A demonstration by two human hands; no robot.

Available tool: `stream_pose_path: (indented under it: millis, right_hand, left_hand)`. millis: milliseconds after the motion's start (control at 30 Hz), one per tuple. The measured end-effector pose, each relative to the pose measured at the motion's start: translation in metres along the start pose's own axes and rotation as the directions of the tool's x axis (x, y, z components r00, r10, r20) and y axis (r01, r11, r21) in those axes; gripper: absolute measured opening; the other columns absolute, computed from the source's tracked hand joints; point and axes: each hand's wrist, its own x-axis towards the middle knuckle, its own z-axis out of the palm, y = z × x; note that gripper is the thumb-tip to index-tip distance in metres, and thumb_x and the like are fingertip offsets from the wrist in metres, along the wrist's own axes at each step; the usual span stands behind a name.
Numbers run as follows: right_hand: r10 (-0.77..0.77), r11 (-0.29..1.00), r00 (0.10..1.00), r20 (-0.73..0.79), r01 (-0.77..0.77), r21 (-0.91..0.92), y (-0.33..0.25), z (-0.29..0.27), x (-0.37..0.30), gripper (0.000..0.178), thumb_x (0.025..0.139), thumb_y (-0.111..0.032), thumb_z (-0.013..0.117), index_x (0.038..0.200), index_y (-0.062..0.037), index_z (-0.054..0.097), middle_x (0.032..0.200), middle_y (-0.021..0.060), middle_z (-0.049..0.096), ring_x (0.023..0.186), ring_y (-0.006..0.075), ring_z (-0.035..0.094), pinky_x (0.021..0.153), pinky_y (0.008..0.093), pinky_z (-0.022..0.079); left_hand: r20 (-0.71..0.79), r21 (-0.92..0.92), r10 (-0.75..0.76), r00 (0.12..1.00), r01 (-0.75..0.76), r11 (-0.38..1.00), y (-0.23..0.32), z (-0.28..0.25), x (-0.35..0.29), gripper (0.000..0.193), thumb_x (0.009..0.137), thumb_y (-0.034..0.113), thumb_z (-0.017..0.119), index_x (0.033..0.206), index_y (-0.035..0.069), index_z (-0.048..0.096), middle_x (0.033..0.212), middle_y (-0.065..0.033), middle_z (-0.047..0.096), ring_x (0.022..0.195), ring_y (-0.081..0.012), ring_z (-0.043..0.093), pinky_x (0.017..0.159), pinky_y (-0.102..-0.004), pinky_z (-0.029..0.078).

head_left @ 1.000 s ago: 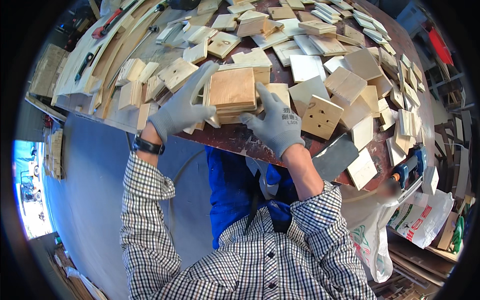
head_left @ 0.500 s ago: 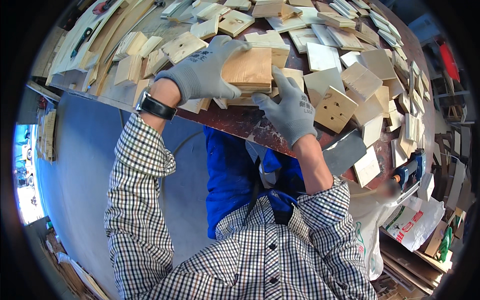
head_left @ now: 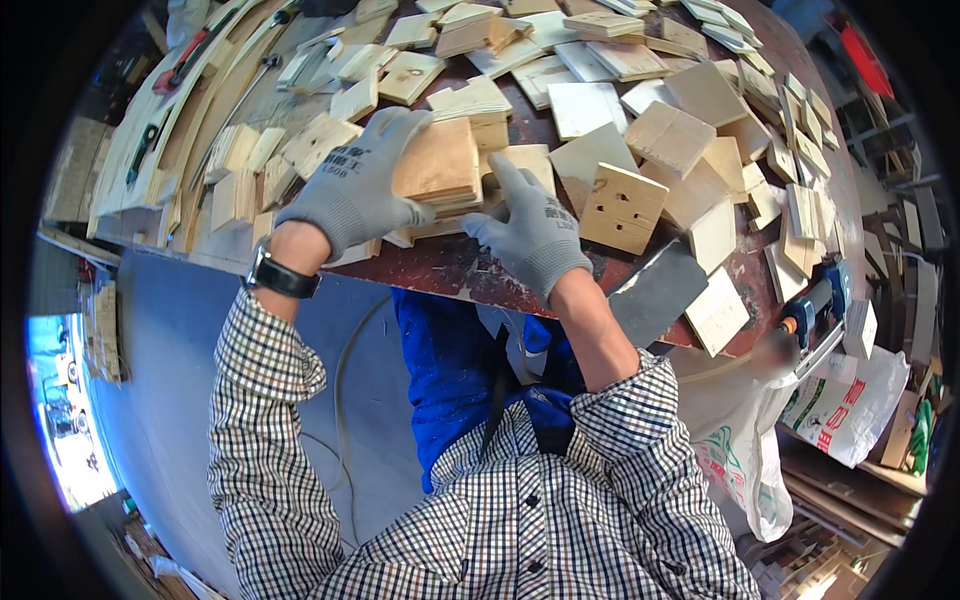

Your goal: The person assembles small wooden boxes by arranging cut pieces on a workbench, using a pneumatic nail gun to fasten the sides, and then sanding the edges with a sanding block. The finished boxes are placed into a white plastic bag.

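Observation:
My left hand (head_left: 352, 188), in a grey work glove, grips a short stack of square wooden blocks (head_left: 438, 163) by its left side, thumb at the near edge and fingers over the far corner. The stack is at the near edge of the dark red table (head_left: 440, 268), among other wood pieces. My right hand (head_left: 533, 228), gloved alike, is just right of the stack with thumb and forefinger spread and nothing between them. Beside it on the right lies a square board with several dark holes (head_left: 624, 209). A dark grey flat piece (head_left: 658, 292) lies near my right wrist.
Loose wood blocks (head_left: 675, 138) cover much of the table. Long planks (head_left: 190, 110) and a red-handled tool (head_left: 182, 62) lie at the far left. A blue power tool (head_left: 822, 300) sits at the right edge, above white plastic bags (head_left: 845, 405). A cable (head_left: 343, 400) runs over the floor.
The view has shifted, moving the scene left in the picture. The stack has come slightly nearer to me in my left hand. My right hand's fingers have come away from its right side.

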Motion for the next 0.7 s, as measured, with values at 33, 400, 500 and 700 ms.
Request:
stream_pose_path:
  millis: [33, 400, 500, 700]
  right_hand:
    - [-0.006, 1.0, 1.0, -0.022, 0.006, -0.006, 0.001, 0.003, -0.001, 0.082, 0.089, -0.04, 0.082, 0.157, -0.0116, 0.046, 0.137, 0.0184, 0.065, 0.122, 0.0388, 0.068, 0.1, 0.0486, 0.055]
    - [-0.095, 0.984, 0.986, -0.134, 0.073, -0.161, 0.003, 0.015, -0.007, 0.059, 0.099, -0.043, 0.07, 0.148, -0.0145, 0.057, 0.13, 0.0119, 0.069, 0.112, 0.0361, 0.07, 0.091, 0.0498, 0.057]
    - [-0.123, 0.981, 0.982, -0.146, 0.098, -0.169, -0.002, 0.017, -0.008, 0.058, 0.099, -0.043, 0.07, 0.147, -0.0129, 0.057, 0.127, 0.0127, 0.069, 0.109, 0.0366, 0.071, 0.09, 0.0498, 0.057]
    - [-0.109, 0.975, 0.988, -0.111, 0.084, -0.206, -0.002, 0.011, -0.008, 0.057, 0.1, -0.043, 0.068, 0.146, -0.0101, 0.06, 0.12, 0.0139, 0.07, 0.101, 0.0377, 0.071, 0.086, 0.0507, 0.057]
  left_hand:
    - [0.029, 0.014, -0.046, 0.999, 0.045, 0.999, 0.003, -0.002, 0.001, 0.102, 0.075, 0.035, 0.091, 0.16, 0.012, 0.037, 0.158, -0.0132, 0.046, 0.138, -0.038, 0.058, 0.115, -0.0468, 0.052]
    - [0.106, -0.187, 0.012, 0.994, 0.008, 0.982, -0.02, 0.005, 0.004, 0.125, 0.07, 0.042, 0.097, 0.17, 0.016, 0.026, 0.172, -0.0184, 0.035, 0.158, -0.0359, 0.036, 0.13, -0.0479, 0.033]
    - [0.36, -0.47, -0.133, 0.923, 0.302, 0.829, -0.018, -0.029, 0.0, 0.113, 0.083, 0.043, 0.089, 0.172, 0.017, 0.025, 0.175, -0.018, 0.033, 0.162, -0.0325, 0.03, 0.131, -0.0467, 0.03]
    - [0.212, -0.312, 0.107, 0.971, -0.036, 0.949, -0.047, -0.007, 0.008, 0.071, 0.092, 0.042, 0.075, 0.158, 0.024, 0.056, 0.176, -0.0139, 0.032, 0.164, -0.0311, 0.027, 0.132, -0.052, 0.028]
